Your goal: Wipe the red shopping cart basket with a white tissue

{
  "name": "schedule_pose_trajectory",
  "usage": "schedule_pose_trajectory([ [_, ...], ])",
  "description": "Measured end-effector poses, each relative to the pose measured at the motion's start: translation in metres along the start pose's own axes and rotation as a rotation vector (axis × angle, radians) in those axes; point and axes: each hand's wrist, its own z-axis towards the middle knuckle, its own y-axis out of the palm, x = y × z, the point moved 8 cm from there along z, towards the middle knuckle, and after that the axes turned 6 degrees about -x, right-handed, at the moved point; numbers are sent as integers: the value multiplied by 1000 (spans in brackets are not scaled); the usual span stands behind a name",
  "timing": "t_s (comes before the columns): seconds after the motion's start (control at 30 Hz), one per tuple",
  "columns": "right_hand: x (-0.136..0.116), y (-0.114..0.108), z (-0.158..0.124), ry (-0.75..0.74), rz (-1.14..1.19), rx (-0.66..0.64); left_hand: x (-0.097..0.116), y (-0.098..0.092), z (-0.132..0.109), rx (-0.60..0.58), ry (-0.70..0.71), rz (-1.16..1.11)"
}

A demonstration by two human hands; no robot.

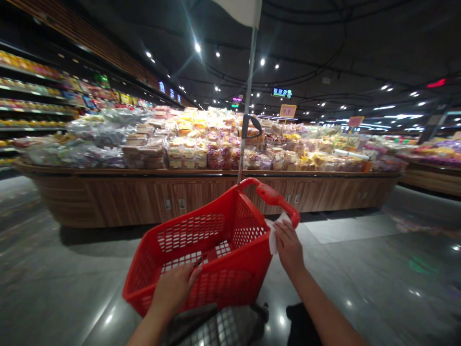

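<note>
Your left hand (pixel 175 288) is closed on the near rim of the red cart (pixel 254 278), at the lower centre of the frame, probably to keep it steady. Your right hand (pixel 288 245), right of centre, holds a white tissue (pixel 272 239) by the handle (pixel 271 195), seemingly with fingers spread for even pressure.

A red plastic shopping cart (pixel 236 276) stands upright at an angle, its lattice-walled basket (pixel 190 230) pointing to the lower left and its looped handle (pixel 270 194) raised at the right. A white tissue (pixel 272 241), creased and partly covered, lies at the handle's near end, hanging beside the basket's rear corner.
</note>
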Motion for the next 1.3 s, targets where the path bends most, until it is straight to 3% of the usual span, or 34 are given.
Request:
schedule_pose_trajectory([
  [0.13,-38,13,-7,-35,48,-112,-12,-6,-1,3,-8,-26],
  [0.2,-53,17,-10,-50,63,-150,-7,-10,-1,31,-12,-39],
  [0.43,-79,24,-6,-32,73,-219,56,-16,14,180,121,-122],
  [0.6,-62,12,8,-68,28,-306,54,-14,26,187,78,-101],
  [0.8,-8,-35,26,-12,-78,-207,43,-11,24,198,83,-78],
  [0.9,-21,-27,27,17,-145,-264,43,-12,23,204,75,-65],
  [1.03,-74,4,23,-94,-183,-457,43,-14,22,204,76,-46],
  [1.1,-88,9,23,-147,-179,-521,40,-15,22,200,78,-36],
  [1.17,-86,3,26,-172,-183,-562,34,-15,22,196,74,-27],
  [1.3,-49,-27,33,-132,-216,-571,25,-13,23,190,66,-16],
])
